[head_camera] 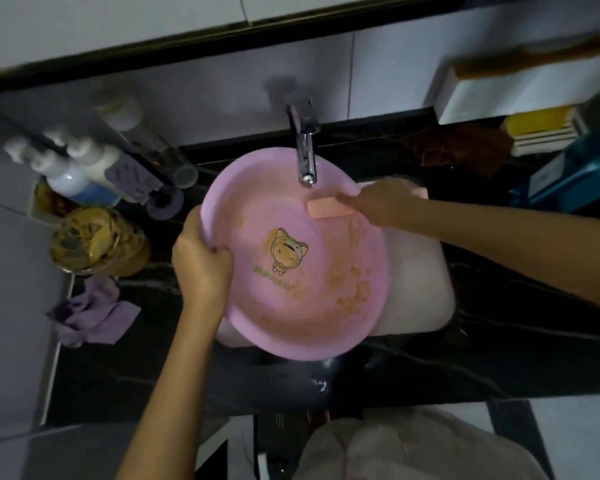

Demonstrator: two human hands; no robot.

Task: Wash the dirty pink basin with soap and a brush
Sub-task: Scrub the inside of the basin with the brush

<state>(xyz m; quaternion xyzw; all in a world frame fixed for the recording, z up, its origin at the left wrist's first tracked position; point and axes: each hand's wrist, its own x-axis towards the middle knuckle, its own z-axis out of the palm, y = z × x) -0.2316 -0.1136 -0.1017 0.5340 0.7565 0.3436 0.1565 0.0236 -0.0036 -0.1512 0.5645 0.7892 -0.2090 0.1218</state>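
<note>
Pink basin [291, 271] brown-stained | left hand [201, 268] grip holds rim | right hand [383, 202] grip holds soap bar [328, 209] | brush [534, 58] unused, upper right; scrubbing remains

Chrome tap [305, 157] at 12 o'clock; pump bottles [73, 168] at 10; purple cloth [94, 313] at 8 on dark surface [499, 358]; brown rag [461, 147] at 2.

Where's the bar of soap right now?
In the head view, the pale pink rectangular soap bar sits against the upper inner wall of the round pink plastic basin, right of centre, just below the chrome tap spout, held by the right hand.
</note>
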